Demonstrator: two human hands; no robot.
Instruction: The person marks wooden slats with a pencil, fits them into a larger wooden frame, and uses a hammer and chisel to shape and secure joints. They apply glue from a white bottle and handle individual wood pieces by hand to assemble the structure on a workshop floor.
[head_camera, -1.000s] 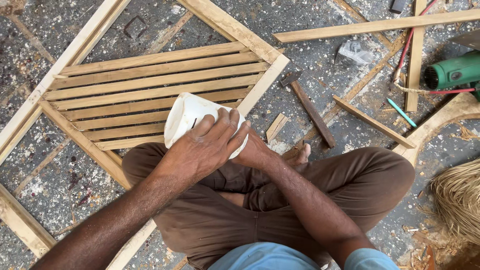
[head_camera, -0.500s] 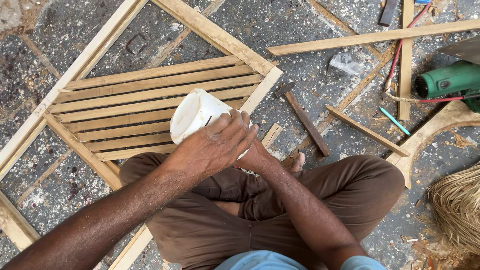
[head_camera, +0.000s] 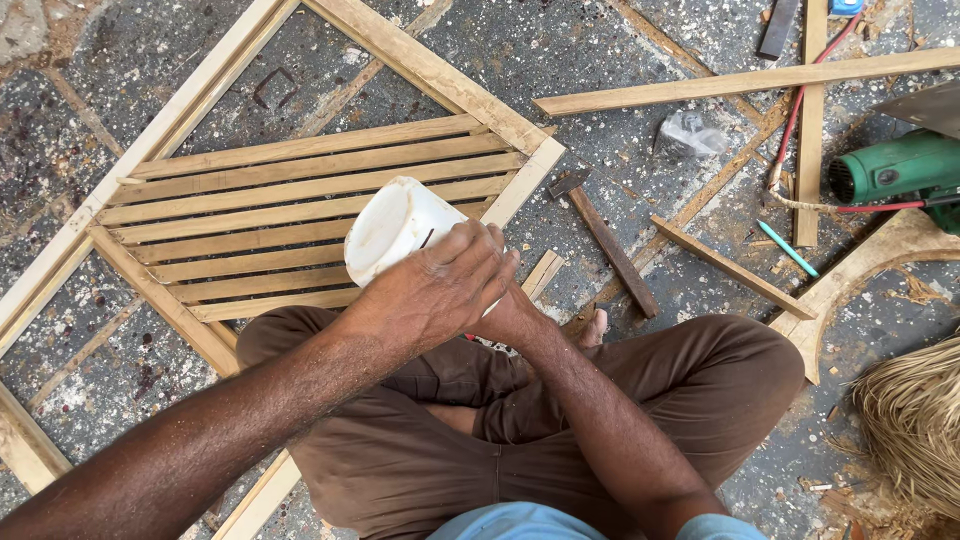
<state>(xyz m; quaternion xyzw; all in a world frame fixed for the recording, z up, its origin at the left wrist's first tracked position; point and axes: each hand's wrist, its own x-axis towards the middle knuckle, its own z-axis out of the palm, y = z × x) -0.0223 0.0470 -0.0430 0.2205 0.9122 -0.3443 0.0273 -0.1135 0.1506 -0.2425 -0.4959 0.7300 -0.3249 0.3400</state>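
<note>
Both hands on one white plastic container (head_camera: 400, 232), held above the slatted wooden frame (head_camera: 300, 215) in front of the crossed legs. Left hand (head_camera: 435, 290) wraps over its near end, fingers together and clamped on it. Right hand (head_camera: 510, 318) sits underneath, mostly hidden; can't tell its finger state.

Risks, as I judge them:
- Container is tilted on its side; if the cap comes loose, contents could spill onto the slats or trousers.
- Grip is one-sided; a slip drops it on the frame.
- Hammer (head_camera: 605, 240) lies near the bare foot.

Versus a second ago: container has turned slightly; left hand stays on top.
</note>
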